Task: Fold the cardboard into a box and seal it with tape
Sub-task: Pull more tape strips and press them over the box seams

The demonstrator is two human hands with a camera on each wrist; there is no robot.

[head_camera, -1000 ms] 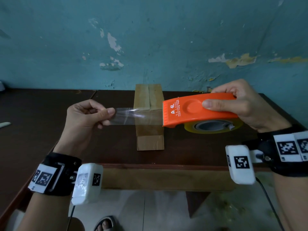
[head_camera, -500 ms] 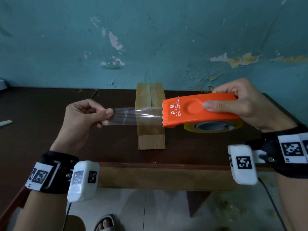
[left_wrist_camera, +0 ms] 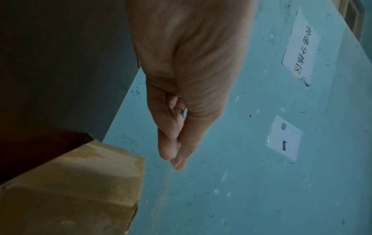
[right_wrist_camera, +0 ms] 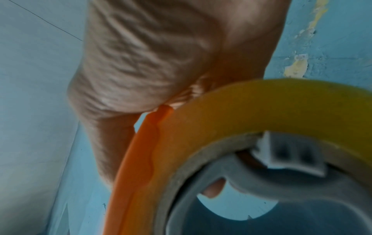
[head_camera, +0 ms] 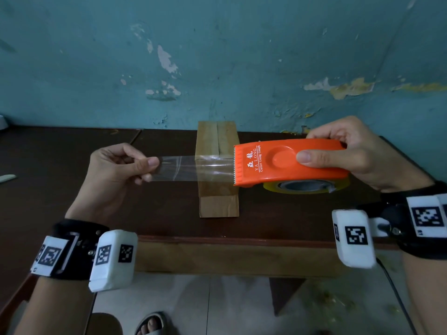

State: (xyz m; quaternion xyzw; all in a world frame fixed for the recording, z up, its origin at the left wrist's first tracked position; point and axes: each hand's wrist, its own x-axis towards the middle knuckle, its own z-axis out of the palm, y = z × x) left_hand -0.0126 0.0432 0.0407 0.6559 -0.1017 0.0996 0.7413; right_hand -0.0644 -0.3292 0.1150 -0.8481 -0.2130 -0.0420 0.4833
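Little is changed since the earlier frame: tape (head_camera: 191, 167) is pinched by the left hand (head_camera: 113, 170), dispenser (head_camera: 290, 163) gripped by the right hand (head_camera: 358, 153), above the box (head_camera: 217, 204) on the table (head_camera: 72, 177); tension is best kept, lowered squarely.

Orange dispenser (head_camera: 287, 162), yellow tape roll (head_camera: 338, 186), brown box (head_camera: 217, 197), teal wall (head_camera: 242, 56)

Orange tape dispenser (head_camera: 287, 163): "YA LONG", "Cutter Using Graph".

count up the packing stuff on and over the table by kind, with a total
cardboard box: 1
orange tape dispenser: 1
yellowish tape roll: 1
pulled-out clear tape strip: 1
small pale object at the table's left edge: 1
total: 5
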